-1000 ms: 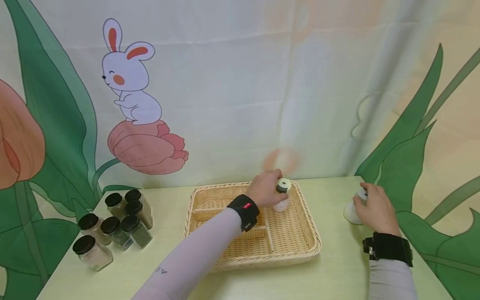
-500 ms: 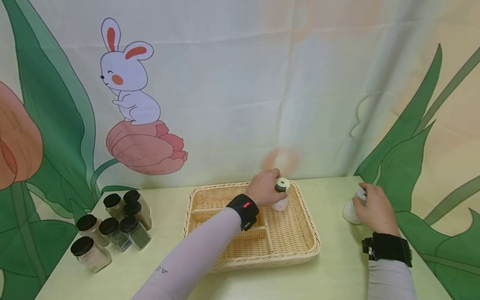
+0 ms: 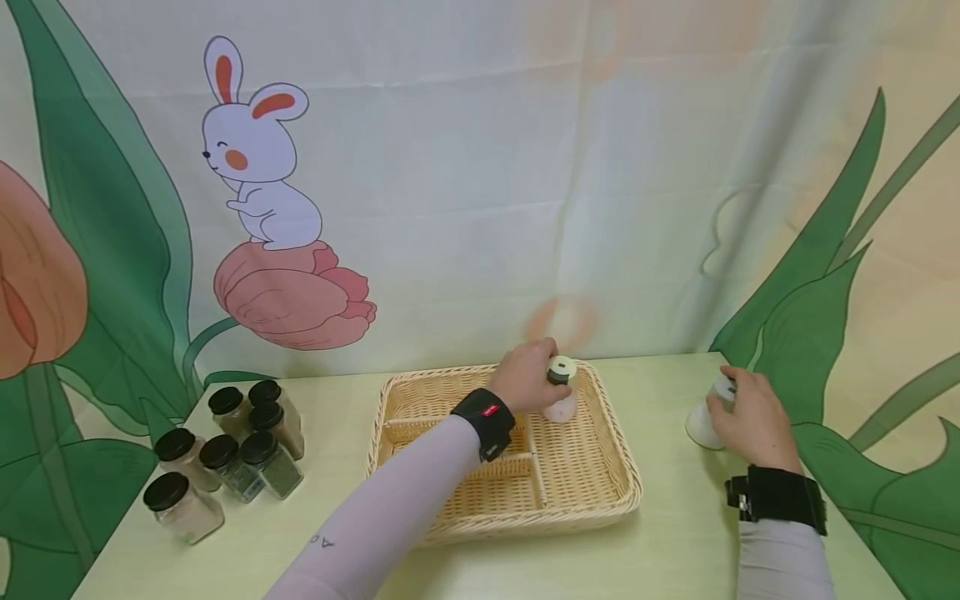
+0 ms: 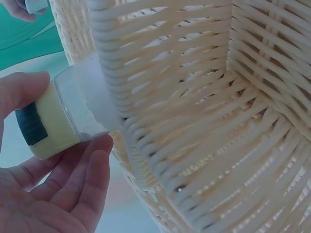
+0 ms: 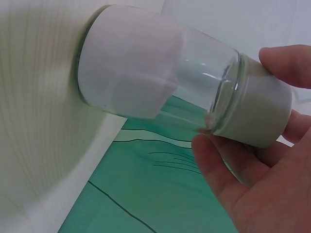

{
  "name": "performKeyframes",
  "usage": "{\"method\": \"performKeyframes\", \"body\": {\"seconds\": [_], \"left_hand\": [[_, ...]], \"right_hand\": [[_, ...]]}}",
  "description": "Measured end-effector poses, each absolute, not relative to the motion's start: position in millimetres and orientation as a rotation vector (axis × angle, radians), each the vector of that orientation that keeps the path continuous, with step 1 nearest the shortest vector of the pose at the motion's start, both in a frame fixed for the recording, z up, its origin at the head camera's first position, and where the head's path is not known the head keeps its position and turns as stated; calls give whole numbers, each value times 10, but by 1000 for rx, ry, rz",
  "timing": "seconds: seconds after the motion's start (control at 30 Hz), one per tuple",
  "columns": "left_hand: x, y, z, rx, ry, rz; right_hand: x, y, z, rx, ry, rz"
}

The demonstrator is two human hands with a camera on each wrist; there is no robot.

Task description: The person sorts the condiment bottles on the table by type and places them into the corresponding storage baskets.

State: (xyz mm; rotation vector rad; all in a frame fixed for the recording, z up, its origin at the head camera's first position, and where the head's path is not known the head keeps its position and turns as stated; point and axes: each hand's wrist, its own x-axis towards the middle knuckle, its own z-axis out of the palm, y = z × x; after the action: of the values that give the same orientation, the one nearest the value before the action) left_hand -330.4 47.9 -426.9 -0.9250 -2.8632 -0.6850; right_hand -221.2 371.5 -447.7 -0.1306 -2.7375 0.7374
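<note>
My left hand (image 3: 525, 379) grips a clear jar (image 4: 85, 97) of white contents by its pale yellow lid, which has a dark green tab. In the head view that jar stands in the large right compartment of a wicker basket (image 3: 624, 479), near its back. Thumb and fingers sit on opposite sides of the lid in the left wrist view. On the table right of the basket, my right hand (image 3: 756, 425) holds a second glass jar (image 5: 131, 63) by its greyish-white lid. White contents fill roughly the lower half of this one, and its base is at the tabletop.
Several black-lidded spice jars (image 3: 258, 450) stand in a cluster at the table's left. Woven dividers (image 3: 536, 479) split the basket's left part into smaller compartments. A printed curtain (image 3: 450, 208) hangs right behind the table's back edge.
The left hand and the yellow-lidded jar have shifted very slightly left inside the basket. My right hand and its jar hold still.
</note>
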Motion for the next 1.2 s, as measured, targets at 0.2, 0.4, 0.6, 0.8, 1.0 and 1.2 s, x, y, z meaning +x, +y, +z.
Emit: {"method": "performKeyframes", "body": {"seconds": [0.2,0.4,0.6,0.8,1.0,1.2], "left_hand": [[-3284,460,-4252,-917,-2873,-696],[-3261,448,-4234,-908,-2888,-703],[-3265,442,-4247,-917,-2888,-733],[-3287,431,-4280,-934,-2876,-757],[-3284,411,-4279,-947,-2871,-770],[-3254,398,-4249,-962,-2872,-764]], "right_hand": [[-2212,3724,-4479,-129,-2735,738],[-2215,3742,-4493,-125,-2749,743],[-2204,3765,-4506,-117,-2765,754],[-2206,3782,-4526,-125,-2795,767],[-2215,3801,-4538,-121,-2812,766],[-2206,3787,-4515,-123,-2828,778]]}}
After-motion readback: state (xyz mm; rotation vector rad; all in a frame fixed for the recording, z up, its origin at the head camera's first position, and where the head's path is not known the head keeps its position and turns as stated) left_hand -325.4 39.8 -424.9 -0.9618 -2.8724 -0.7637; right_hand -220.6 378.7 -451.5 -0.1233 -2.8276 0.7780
